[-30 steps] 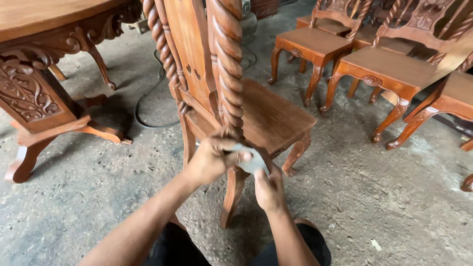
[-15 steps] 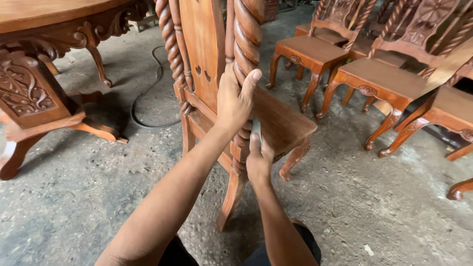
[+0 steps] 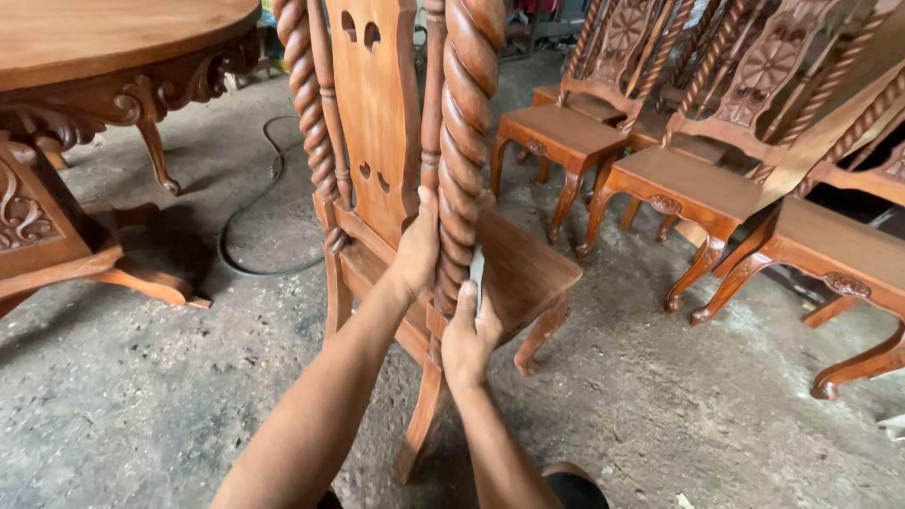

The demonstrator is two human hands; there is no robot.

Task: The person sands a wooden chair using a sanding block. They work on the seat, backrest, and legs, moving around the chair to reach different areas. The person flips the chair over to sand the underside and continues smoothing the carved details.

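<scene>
— What is seen on the left?

— A carved round table (image 3: 85, 57) is cut off by the frame edge; its tabletop is only partly shown. A dark cable (image 3: 247, 226) is looped on the concrete floor (image 3: 141, 377) beside it.

— And in the middle?

— A carved wooden chair (image 3: 377, 170) is viewed from behind. Its right twisted post (image 3: 467, 141) is clasped by the left hand (image 3: 418, 247), the grip closed around the inner side, seemingly so that the chair is steadied. Lower down, the same post is met by the right hand (image 3: 468, 337), by which a small pale sheet (image 3: 476, 273), probably sandpaper, is pressed against the spiral; that grip is closed on the sheet.

— What cannot be made out?

— Most of the sheet is hidden behind the post and thumb, so its kind cannot be told for certain. The chair's top is cropped.

— On the right?

— A row of matching chairs (image 3: 698, 179) is stood well apart, partly cut off.
</scene>
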